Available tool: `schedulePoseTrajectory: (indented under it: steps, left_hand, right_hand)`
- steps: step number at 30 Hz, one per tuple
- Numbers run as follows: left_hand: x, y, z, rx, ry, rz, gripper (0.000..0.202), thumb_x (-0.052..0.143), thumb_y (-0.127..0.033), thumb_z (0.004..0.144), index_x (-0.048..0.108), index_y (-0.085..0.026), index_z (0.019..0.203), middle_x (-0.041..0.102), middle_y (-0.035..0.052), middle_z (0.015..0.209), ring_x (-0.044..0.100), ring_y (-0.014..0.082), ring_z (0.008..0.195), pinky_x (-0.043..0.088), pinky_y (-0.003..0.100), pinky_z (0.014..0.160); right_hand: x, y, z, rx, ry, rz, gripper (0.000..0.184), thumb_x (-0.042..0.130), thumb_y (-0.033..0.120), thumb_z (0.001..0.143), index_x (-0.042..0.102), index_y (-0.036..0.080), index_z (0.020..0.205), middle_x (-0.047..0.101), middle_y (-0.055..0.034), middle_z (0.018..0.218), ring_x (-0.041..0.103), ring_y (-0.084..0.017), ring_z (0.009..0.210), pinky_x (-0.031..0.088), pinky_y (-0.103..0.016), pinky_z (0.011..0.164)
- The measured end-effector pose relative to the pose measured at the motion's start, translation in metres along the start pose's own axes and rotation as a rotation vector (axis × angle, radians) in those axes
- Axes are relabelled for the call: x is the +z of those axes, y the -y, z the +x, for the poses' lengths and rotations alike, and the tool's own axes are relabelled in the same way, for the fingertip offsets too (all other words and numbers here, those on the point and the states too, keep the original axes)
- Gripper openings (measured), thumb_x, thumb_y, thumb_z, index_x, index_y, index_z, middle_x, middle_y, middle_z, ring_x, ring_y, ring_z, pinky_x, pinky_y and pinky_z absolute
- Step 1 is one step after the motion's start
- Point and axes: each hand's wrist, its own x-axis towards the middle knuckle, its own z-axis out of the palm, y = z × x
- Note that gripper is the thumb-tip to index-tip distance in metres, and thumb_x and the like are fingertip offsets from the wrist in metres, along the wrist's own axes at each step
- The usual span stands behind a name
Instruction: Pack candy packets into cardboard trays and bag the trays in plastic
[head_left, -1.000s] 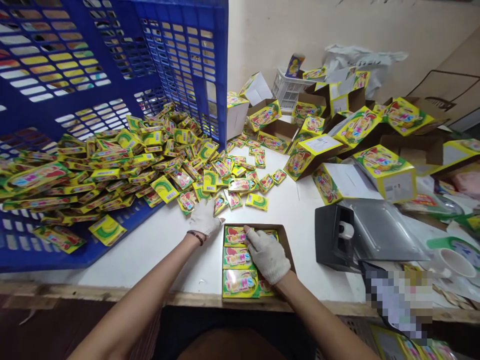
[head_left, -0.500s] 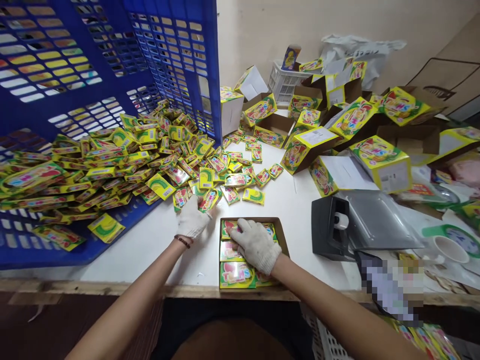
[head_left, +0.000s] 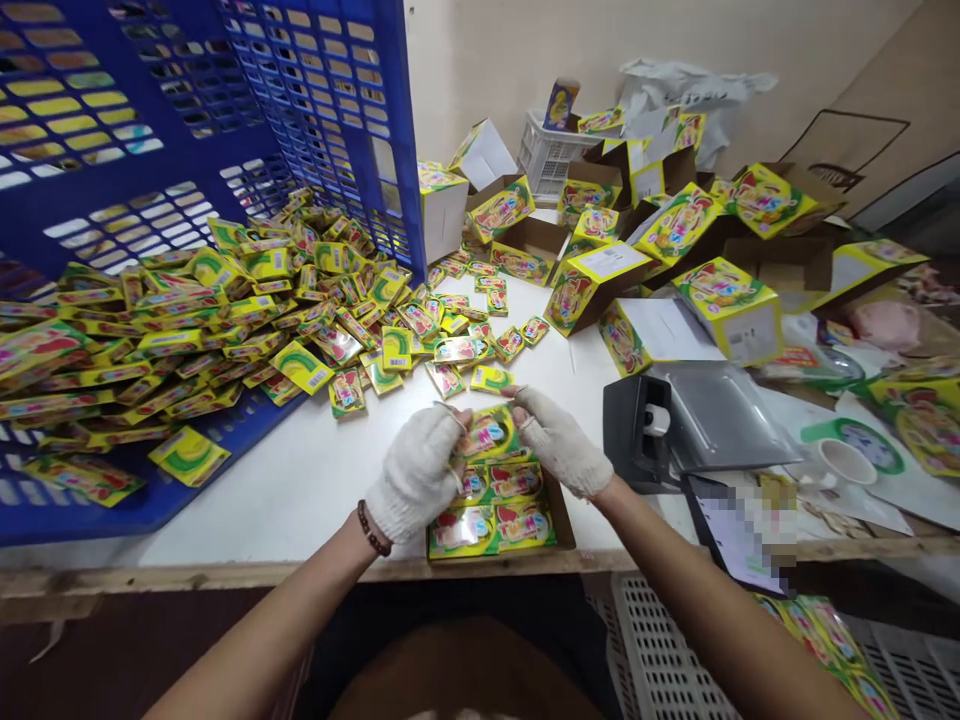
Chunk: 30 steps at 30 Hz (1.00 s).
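My left hand, in a white knit glove, grips one end of a small yellow-green printed box. At its other end, my gloved right hand pinches it with thumb and fingers. Both hands hold it over the far part of an open brown carton. Inside the carton, small printed boxes lie flat in rows. The carton's far edge is hidden by my hands and the held box. Loose small boxes lie just beyond my left hand.
A blue slatted crate lies on its side at left, spilling a heap of small boxes. Larger printed cartons are piled at back right. A black tape dispenser, clear plastic tray and white cup stand right.
My left hand has brought a small box from the loose pile right to the carton. My right hand has lifted off the packed boxes and now grips that box too. The view has shifted slightly.
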Motion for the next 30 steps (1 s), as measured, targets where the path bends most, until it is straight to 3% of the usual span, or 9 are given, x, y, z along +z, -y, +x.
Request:
schedulePoseTrajectory:
  steps: [3,6,9,13,17,20,23,27,30]
  left_hand:
    - [0.01,-0.021,-0.002,0.105,0.118,0.037,0.044,0.052,-0.006,0.072,0.056,-0.019,0.114,0.06,0.0078,0.093,0.057,0.0239,0.089,0.051,0.039,0.076]
    - [0.02,-0.036,-0.012,0.114,0.216,0.006,0.047,0.058,-0.014,0.076,0.052,-0.016,0.123,0.06,0.0107,0.104,0.056,0.0261,0.096,0.05,0.041,0.08]
    - [0.019,-0.042,-0.024,0.093,0.472,0.073,0.035,0.065,-0.028,0.077,0.059,-0.016,0.109,0.062,0.0108,0.104,0.057,0.0288,0.097,0.047,0.045,0.084]
    - [0.005,-0.034,-0.015,0.106,0.717,0.152,0.014,0.056,-0.031,0.086,0.062,-0.019,0.082,0.065,0.006,0.089,0.059,0.0245,0.089,0.043,0.044,0.087]
    - [0.002,-0.003,0.035,-0.116,0.543,0.171,0.013,0.052,-0.029,0.089,0.062,-0.021,0.092,0.063,0.0044,0.099,0.058,0.0201,0.095,0.044,0.033,0.085]
    - [0.018,0.035,0.079,-0.346,0.391,0.266,0.021,0.055,-0.026,0.086,0.059,-0.02,0.106,0.06,0.0085,0.111,0.056,0.0233,0.104,0.044,0.034,0.086]
    - [0.041,0.068,0.112,-0.406,0.345,0.321,0.035,0.059,-0.02,0.079,0.056,-0.018,0.114,0.056,0.0128,0.118,0.053,0.0279,0.112,0.042,0.038,0.091]
    - [0.061,0.087,0.131,-0.425,0.345,0.32,0.042,0.062,-0.016,0.074,0.055,-0.018,0.116,0.057,0.0136,0.119,0.05,0.0311,0.117,0.036,0.045,0.1]
    - [0.063,0.085,0.132,-0.468,0.329,0.292,0.041,0.064,-0.022,0.074,0.056,-0.017,0.113,0.058,0.0153,0.117,0.051,0.0341,0.116,0.037,0.048,0.099]
  right_hand:
    - [-0.016,0.007,-0.012,-0.055,0.072,-0.057,0.039,0.04,0.03,0.094,0.057,0.015,0.126,0.068,-0.0088,0.107,0.061,-0.02,0.1,0.046,-0.034,0.09]
    - [-0.02,0.011,-0.019,-0.016,0.402,-0.361,0.025,0.052,0.023,0.088,0.069,0.017,0.105,0.07,-0.0073,0.096,0.062,-0.021,0.089,0.046,-0.032,0.081]
    - [-0.012,0.009,-0.026,0.05,0.652,-0.653,0.02,0.057,0.018,0.085,0.071,0.018,0.098,0.072,-0.0086,0.096,0.064,-0.023,0.087,0.045,-0.03,0.076]
    - [0.004,0.009,-0.038,0.05,0.71,-0.852,0.017,0.058,0.02,0.085,0.07,0.017,0.096,0.072,-0.0111,0.092,0.066,-0.026,0.086,0.044,-0.032,0.07]
    - [0.015,0.014,-0.046,-0.068,0.669,-0.971,0.014,0.057,0.02,0.087,0.069,0.018,0.096,0.07,-0.0118,0.096,0.064,-0.03,0.093,0.046,-0.037,0.074]
    - [0.021,0.011,-0.049,-0.092,0.672,-0.987,0.017,0.058,0.017,0.087,0.067,0.016,0.101,0.068,-0.0131,0.102,0.064,-0.03,0.095,0.048,-0.038,0.075]
    - [0.027,0.003,-0.049,-0.117,0.675,-0.904,0.022,0.064,0.021,0.084,0.064,0.014,0.105,0.067,-0.0126,0.104,0.064,-0.028,0.094,0.05,-0.037,0.076]
    - [0.028,0.001,-0.05,-0.235,0.612,-0.878,0.025,0.068,0.024,0.08,0.064,0.015,0.103,0.067,-0.0131,0.103,0.064,-0.029,0.093,0.051,-0.038,0.077]
    - [0.033,0.005,-0.05,-0.151,0.686,-1.005,0.012,0.063,0.014,0.081,0.068,0.016,0.092,0.07,-0.014,0.09,0.067,-0.029,0.082,0.051,-0.039,0.069]
